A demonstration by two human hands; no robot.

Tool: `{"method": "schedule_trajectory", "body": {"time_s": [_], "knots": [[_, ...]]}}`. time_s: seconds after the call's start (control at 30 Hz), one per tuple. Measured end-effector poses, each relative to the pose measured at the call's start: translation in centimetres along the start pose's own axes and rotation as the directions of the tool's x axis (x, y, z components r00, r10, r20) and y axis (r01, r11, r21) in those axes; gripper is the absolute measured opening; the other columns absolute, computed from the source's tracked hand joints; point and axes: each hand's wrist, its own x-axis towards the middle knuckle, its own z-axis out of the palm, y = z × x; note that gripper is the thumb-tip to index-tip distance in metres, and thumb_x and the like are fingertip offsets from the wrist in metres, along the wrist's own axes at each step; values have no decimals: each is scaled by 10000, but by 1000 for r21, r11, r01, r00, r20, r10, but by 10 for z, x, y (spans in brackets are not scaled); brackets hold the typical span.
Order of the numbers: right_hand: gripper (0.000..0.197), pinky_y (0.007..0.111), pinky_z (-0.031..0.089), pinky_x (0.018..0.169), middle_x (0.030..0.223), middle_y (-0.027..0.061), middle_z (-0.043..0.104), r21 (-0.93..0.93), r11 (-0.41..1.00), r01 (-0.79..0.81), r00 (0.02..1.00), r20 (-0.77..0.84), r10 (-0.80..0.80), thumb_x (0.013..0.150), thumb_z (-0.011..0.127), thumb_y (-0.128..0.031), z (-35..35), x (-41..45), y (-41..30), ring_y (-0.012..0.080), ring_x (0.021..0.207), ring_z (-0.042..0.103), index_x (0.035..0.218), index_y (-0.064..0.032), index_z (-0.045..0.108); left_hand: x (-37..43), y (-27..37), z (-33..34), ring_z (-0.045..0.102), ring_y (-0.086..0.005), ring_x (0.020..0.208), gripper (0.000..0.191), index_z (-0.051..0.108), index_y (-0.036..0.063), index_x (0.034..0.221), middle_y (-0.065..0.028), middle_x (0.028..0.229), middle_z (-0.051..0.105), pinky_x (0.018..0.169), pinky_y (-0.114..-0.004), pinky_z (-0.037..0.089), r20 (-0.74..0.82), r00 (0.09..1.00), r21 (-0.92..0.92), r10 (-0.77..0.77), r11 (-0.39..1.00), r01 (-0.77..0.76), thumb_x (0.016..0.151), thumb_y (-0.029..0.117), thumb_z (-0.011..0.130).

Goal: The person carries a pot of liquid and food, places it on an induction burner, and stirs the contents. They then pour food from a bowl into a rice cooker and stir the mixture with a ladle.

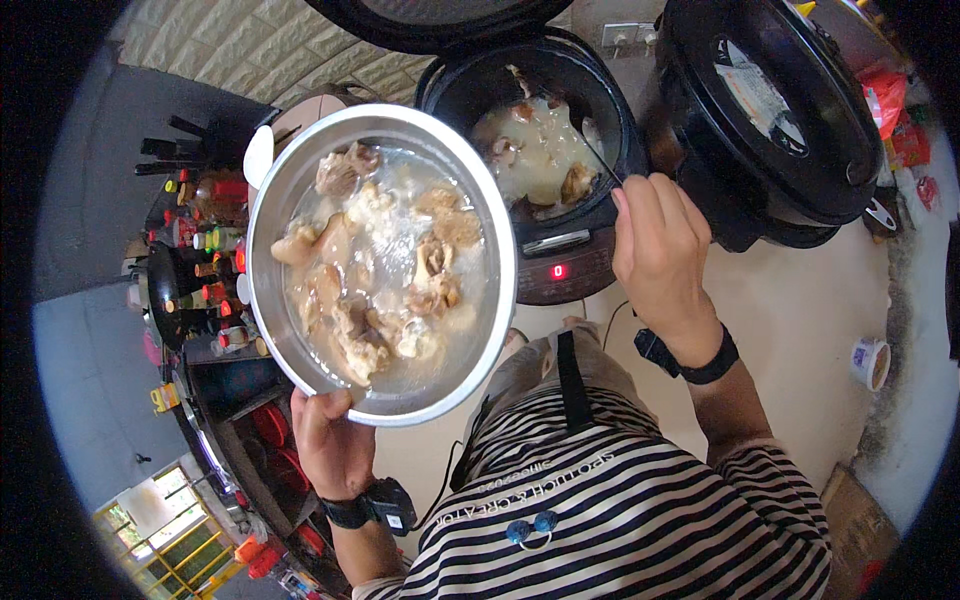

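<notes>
My left hand (334, 442) grips the near rim of a wide metal bowl (262, 330), thumb over the edge. In the bowl, pieces of meat and bone (360, 330) sit in pale broth. My right hand (664, 247) is closed around the dark, thin handle of a utensil (604, 161). That handle slants down into the pot of an open electric cooker (592, 262), and its lower end is hidden in the food. Cloudy broth with meat pieces (536, 154) fills the bottom of the pot. The bowl is held to the left of the cooker, overlapping its side.
The cooker's raised lid (442, 26) leans back toward the brick-patterned wall (210, 45). Right of it stands a large black lidded appliance (757, 112). Bottles and seasoning jars (217, 240) crowd the counter at left. A small white tub (870, 364) is on the floor at right.
</notes>
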Motion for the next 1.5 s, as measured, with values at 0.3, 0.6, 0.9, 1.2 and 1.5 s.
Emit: {"method": "schedule_trajectory", "body": {"time_s": [0.3, 0.6, 0.9, 1.2, 1.5], "knots": [[145, 417, 438, 587, 762, 154, 465, 91, 996, 19, 995, -96, -10, 803, 666, 50, -26, -9, 0, 340, 677, 523, 897, 30, 557, 56, -5, 36, 647, -250, 989, 353, 530, -53, 1199, -130, 1142, 632, 865, -399, 551, 12, 996, -17, -83, 996, 83, 848, -41, 494], [129, 415, 457, 606, 764, 157, 486, 68, 997, 45, 992, -118, -37, 816, 658, 43, -31, -6, 9, 341, 680, 535, 894, 34, 556, 98, -8, 68, 604, -185, 854, 196, 532, -7, 1054, -48, 928, 575, 850, -402, 548, 42, 998, 85, -51, 995, 48, 872, -54, 476], [118, 410, 459, 605, 766, 166, 500, 109, 994, 8, 999, -39, -3, 824, 655, 31, -29, -7, 12, 348, 697, 552, 871, 18, 547, 124, 2, 99, 639, -215, 846, 163, 538, -21, 1025, -80, 920, 597, 791, -406, 568, -5, 999, 246, 43, 968, -40, 866, 2, 508], [118, 413, 459, 613, 761, 159, 498, 87, 995, 52, 998, -39, -49, 820, 654, 48, -28, -1, 7, 343, 692, 548, 881, 24, 556, 139, 4, 107, 635, -180, 794, 262, 573, -32, 1089, -76, 943, 627, 706, -312, 554, 48, 963, 487, 264, 836, -254, 838, 25, 523], [136, 422, 451, 607, 758, 161, 492, 78, 993, 88, 996, -17, -87, 803, 643, 74, -23, 3, 5, 345, 685, 544, 849, 14, 530, 192, -12, 128, 672, -414, 938, 554, 452, -55, 1356, -314, 985, 660, 849, -403, 514, 503, 643, 676, 578, 200, -709, 804, -29, 496]]}}
